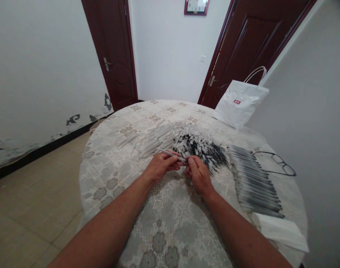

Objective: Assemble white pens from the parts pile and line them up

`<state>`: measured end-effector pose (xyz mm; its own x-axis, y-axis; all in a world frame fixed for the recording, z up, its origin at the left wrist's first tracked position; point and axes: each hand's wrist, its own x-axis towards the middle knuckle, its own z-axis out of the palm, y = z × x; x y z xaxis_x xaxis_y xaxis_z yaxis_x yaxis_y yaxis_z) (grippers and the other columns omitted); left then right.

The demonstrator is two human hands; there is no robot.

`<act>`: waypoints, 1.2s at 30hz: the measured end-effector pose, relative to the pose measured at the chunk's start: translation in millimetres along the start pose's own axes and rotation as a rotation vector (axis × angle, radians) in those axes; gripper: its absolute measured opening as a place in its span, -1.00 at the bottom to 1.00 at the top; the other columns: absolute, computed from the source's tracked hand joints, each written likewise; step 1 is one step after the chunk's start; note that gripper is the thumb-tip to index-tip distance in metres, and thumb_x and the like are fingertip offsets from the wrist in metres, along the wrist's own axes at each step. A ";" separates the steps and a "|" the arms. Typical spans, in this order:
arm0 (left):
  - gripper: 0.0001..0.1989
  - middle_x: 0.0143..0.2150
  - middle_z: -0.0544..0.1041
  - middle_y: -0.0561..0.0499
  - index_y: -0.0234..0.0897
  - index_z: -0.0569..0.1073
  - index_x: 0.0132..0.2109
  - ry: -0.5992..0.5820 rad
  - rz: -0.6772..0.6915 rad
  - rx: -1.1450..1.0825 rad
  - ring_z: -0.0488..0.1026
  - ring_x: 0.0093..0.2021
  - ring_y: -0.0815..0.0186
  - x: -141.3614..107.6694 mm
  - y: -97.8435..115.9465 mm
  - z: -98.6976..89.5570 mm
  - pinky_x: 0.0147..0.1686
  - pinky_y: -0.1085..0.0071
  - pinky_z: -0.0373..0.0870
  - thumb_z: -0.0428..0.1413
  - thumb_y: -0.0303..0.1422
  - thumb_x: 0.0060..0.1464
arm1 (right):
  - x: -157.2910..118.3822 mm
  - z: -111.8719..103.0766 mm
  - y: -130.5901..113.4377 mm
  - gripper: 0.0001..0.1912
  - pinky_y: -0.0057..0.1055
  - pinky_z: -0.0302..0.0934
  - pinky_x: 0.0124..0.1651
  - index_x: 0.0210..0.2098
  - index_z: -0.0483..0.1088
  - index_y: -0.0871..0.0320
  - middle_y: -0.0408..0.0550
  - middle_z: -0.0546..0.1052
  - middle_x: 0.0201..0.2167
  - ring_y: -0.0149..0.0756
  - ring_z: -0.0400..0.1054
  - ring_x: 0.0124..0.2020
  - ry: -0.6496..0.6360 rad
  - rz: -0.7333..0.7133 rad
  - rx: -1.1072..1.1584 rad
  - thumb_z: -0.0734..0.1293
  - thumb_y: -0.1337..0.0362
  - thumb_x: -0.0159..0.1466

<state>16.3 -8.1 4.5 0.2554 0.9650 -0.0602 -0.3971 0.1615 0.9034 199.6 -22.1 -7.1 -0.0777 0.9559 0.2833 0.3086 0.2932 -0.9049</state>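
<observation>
Between finger and thumb, my left hand [162,165] holds a thin pale tube [166,151] that slants down to the right. My right hand [197,172] is pinched at the tube's right end, where a small dark part shows between the hands. Just beyond them lies a heap of short white pieces [196,133] mixed with black thin pieces [216,152]. Long pale tubes [161,137] are spread behind my left hand. To the right, a row of grey-black pens [255,180] lies side by side.
A round table with a patterned cloth [159,223] carries everything. Eyeglasses [280,163] rest beyond the pens, a folded white paper or cloth [281,229] lies near the right edge, and a white bag [241,102] stands at the back right.
</observation>
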 end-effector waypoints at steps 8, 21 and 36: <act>-0.65 -0.30 0.63 -0.13 -0.39 0.55 -0.10 0.004 0.000 -0.009 0.60 -0.27 0.23 -0.9 1.5 -0.2 -0.17 0.26 0.57 0.34 -0.26 0.01 | -1.4 0.5 -3.5 -0.77 -0.40 0.21 -0.26 -0.16 0.39 0.11 -0.12 0.52 -0.37 -0.30 0.39 -0.37 0.016 -0.120 -0.176 0.23 0.11 0.38; -0.64 -0.34 0.62 -0.11 -0.38 0.56 -0.10 0.029 0.002 0.001 0.58 -0.31 0.26 -1.0 2.2 0.5 -0.19 0.28 0.56 0.34 -0.24 0.00 | -2.4 -0.8 -4.3 -0.76 -0.41 0.23 -0.25 -0.08 0.36 0.11 -0.09 0.54 -0.29 -0.29 0.40 -0.34 0.020 -0.146 -0.170 0.27 0.11 0.35; -0.65 -0.34 0.61 -0.11 -0.37 0.57 -0.10 0.012 0.010 0.010 0.57 -0.31 0.27 -1.0 1.7 -0.6 -0.18 0.28 0.56 0.32 -0.22 0.02 | -3.3 -1.0 -4.9 -0.77 -0.41 0.22 -0.26 -0.10 0.35 0.11 -0.11 0.52 -0.32 -0.30 0.39 -0.36 0.008 -0.156 -0.164 0.26 0.12 0.35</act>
<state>14.9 -8.7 5.8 0.2413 0.9688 -0.0562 -0.3904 0.1500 0.9083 199.3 -26.8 -3.2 -0.1295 0.8988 0.4187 0.4438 0.4301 -0.7861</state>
